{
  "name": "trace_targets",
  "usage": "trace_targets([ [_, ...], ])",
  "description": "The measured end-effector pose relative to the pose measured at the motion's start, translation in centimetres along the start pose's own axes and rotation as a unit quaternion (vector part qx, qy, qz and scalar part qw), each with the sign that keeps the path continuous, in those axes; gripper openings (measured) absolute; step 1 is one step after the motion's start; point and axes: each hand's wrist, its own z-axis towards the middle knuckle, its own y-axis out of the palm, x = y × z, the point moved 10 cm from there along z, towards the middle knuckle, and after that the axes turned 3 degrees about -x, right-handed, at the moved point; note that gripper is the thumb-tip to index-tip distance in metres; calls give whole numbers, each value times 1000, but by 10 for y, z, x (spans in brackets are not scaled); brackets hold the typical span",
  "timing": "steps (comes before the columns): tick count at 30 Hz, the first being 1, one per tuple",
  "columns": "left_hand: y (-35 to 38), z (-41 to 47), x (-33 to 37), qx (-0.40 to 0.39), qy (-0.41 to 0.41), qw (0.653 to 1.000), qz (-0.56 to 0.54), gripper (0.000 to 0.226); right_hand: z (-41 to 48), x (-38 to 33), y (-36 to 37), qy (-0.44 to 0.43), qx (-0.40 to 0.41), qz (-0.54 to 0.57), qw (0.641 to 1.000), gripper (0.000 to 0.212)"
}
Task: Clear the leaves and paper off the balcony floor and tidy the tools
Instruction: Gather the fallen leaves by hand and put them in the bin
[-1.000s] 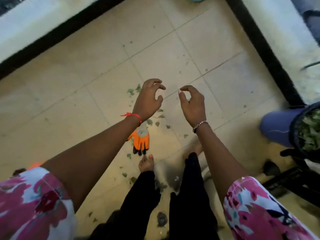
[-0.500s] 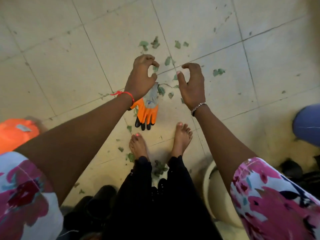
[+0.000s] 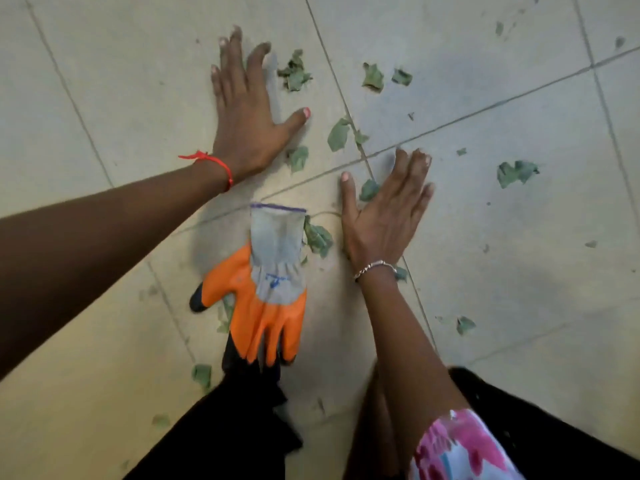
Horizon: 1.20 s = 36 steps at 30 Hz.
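Pale balcony floor tiles (image 3: 485, 98) with dark grout lines fill the view. The left hand (image 3: 242, 112) lies flat and low, fingers straight and spread, holding nothing; its fingertips are blurred. The right hand (image 3: 384, 216) is likewise flat, splayed and empty, nearer the person. Whether either palm presses the tile cannot be told.

One torn leaf (image 3: 369, 190) shows between the right thumb and forefinger, and another (image 3: 298, 157) lies just beside the heel of the left palm. Roughly a dozen green leaf scraps (image 3: 517, 173) are scattered around both hands, along with smaller crumbs.

One work glove (image 3: 273, 271), with a grey cuff, orange coating and black tips, lies between the forearms, cuff pointing away. Its fingers overlap the black trousers (image 3: 225, 427). A crumpled leaf (image 3: 317, 237) touches the cuff's right edge.
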Motion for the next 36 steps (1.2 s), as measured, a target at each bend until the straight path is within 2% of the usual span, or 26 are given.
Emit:
trace_targets([
  [5, 7, 18, 1, 34, 60, 998, 6, 85, 5, -1, 1, 15, 48, -33, 998, 66],
  [11, 8, 19, 1, 40, 75, 996, 16, 87, 28, -10, 3, 21, 87, -63, 994, 66],
  [17, 11, 19, 1, 42, 80, 996, 8, 92, 79, -45, 14, -68, 65, -42, 995, 69],
  [19, 9, 18, -2, 36, 81, 995, -45, 89, 88, -66, 23, -136, 31, -37, 990, 68],
  [22, 2, 15, -8, -7, 78, 980, -181, 72, 85, -91, 33, -220, -22, 5, 975, 64],
  [25, -4, 12, -14, -54, 63, 943, -322, 59, 76, -116, 42, -271, -72, 77, 957, 59],
  [27, -14, 13, -19, -54, 61, 925, -372, 53, 71, -131, 49, -310, -101, 88, 941, 59],
  [29, -34, 18, -31, -4, 85, 952, -293, 51, 68, -144, 56, -343, -123, 85, 928, 64],
  [32, -62, 40, -62, 60, 99, 989, -90, 59, 66, -153, 62, -357, -141, 81, 920, 70],
  [34, -72, 63, -94, 60, 39, 997, -29, 68, 66, -153, 62, -347, -147, 91, 922, 72],
  [36, -74, 76, -121, 29, -30, 999, -27, 74, 65, -152, 64, -341, -154, 93, 922, 74],
])
